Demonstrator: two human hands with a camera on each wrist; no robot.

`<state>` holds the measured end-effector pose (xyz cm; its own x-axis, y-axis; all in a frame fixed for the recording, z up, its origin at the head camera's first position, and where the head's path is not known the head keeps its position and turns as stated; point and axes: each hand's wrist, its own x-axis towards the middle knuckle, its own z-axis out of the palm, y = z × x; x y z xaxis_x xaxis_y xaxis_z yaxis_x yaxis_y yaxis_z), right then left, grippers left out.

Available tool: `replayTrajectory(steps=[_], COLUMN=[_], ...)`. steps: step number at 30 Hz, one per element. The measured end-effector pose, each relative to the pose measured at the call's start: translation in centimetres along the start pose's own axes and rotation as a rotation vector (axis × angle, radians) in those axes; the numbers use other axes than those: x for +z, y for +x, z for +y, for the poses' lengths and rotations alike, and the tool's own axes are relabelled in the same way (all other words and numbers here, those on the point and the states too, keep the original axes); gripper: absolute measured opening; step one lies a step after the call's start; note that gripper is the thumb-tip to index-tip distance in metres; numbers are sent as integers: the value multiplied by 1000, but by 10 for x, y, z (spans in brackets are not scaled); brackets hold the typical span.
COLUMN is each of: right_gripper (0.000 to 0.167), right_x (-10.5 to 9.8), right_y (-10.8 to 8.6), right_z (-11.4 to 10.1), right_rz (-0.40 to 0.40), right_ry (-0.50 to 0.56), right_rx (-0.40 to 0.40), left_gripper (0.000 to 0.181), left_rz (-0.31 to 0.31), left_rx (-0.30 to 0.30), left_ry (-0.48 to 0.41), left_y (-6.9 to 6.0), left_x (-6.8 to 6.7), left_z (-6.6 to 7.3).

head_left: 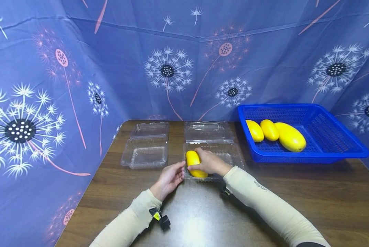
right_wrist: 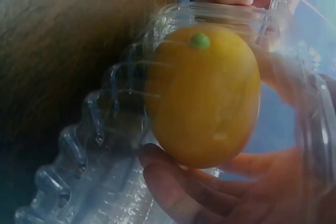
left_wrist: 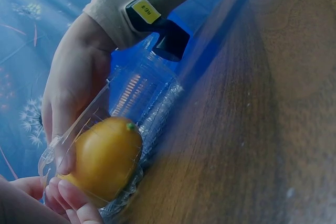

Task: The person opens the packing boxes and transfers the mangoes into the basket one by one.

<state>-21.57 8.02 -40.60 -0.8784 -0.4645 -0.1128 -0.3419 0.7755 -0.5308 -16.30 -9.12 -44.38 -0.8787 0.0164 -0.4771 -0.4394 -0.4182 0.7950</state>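
Note:
My right hand (head_left: 209, 162) holds a yellow mango (head_left: 192, 158) from above, low inside the left end of an open clear plastic clamshell container (head_left: 233, 156). In the right wrist view the mango (right_wrist: 205, 98) shows a green stem spot through the ribbed wall, its other end touched by fingers (right_wrist: 173, 192). Beside that container's left edge is my left hand (head_left: 169, 178), its fingers loosely bent and the fingertips at the plastic rim. In the left wrist view those fingers (left_wrist: 71, 198) lie close to the mango, outside the wall.
A second clear clamshell (head_left: 145, 151) stands open to the left on the wooden table (head_left: 110, 202). At the right, a blue plastic basket (head_left: 329, 154) contains three yellow mangoes (head_left: 291, 137). Behind the table hangs a blue dandelion-print cloth (head_left: 125, 68).

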Motion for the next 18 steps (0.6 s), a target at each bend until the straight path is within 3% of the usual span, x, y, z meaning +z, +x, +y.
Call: replayTrajectory(steps=[18], right_gripper=[82], right_x=[2], right_y=[2], right_z=[-3], right_rz=[22], right_ry=[27], right_rx=[15], left_gripper=[16], left_rz=[2], left_rx=[12], left_ry=[-6], left_y=[0], left_x=[0], left_z=[0])
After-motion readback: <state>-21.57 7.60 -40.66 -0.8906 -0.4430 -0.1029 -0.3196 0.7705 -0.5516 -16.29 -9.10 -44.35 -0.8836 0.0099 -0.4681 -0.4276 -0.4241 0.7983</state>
